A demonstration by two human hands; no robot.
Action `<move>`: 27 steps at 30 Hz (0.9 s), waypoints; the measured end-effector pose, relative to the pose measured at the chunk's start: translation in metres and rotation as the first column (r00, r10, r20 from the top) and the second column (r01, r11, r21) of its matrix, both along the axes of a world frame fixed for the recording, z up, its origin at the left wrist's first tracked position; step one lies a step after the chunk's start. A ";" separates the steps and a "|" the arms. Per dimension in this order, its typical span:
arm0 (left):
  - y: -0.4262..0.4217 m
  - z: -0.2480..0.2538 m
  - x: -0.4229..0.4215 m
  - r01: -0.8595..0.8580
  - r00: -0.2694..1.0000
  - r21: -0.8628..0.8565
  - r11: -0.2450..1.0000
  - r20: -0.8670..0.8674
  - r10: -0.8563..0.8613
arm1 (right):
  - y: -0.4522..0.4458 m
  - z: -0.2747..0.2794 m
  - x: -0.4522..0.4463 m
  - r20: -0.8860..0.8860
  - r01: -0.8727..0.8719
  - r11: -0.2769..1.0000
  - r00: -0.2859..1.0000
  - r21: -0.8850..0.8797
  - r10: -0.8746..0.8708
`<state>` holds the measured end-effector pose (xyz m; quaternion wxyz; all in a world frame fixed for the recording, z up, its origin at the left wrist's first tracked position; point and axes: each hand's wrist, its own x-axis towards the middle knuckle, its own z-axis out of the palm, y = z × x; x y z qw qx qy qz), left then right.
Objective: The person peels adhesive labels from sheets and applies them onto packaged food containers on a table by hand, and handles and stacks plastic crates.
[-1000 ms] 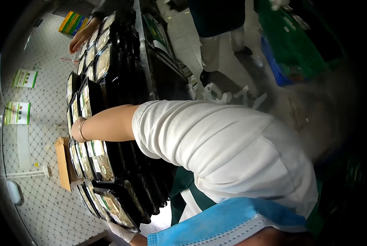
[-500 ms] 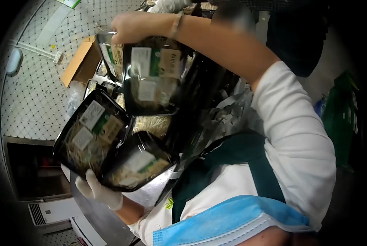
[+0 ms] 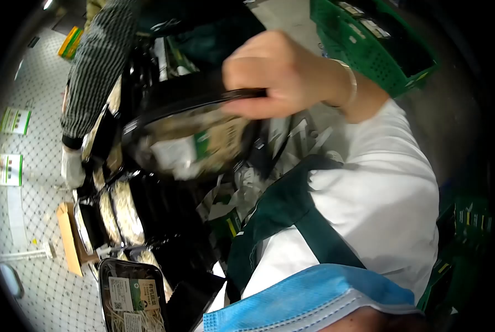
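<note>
My right hand (image 3: 280,77), bare and with a bracelet at the wrist, grips the rim of a black food tray (image 3: 186,144). That tray is tilted and blurred, with clear film and white, green and tan labels. My left hand is out of view. At the lower left, a second black food tray (image 3: 131,290) shows pale thin strands like sprouts under film; what supports it is hidden. Between the two, more black trays (image 3: 128,213) stand on edge in rows, their pale contents showing.
A co-worker's striped sleeve (image 3: 98,72) reaches down at the left, its white-gloved hand (image 3: 73,169) beside the trays. A cardboard box (image 3: 69,238) sits against the tiled wall. Green crates (image 3: 377,47) stand on the floor, upper right. Plastic strips (image 3: 308,135) hang near my apron.
The view has swung to the right. My right hand has moved toward me with a tray in its grip. My gloved left hand has gone out of view. The co-worker's arm now shows.
</note>
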<state>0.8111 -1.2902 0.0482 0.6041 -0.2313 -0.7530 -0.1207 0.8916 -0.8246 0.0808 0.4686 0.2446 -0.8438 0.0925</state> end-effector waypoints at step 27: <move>0.567 -0.033 0.126 0.761 0.230 0.081 0.643 0.894 -0.385 | 0.562 -0.178 0.332 0.835 0.838 0.522 0.165 0.162 -0.524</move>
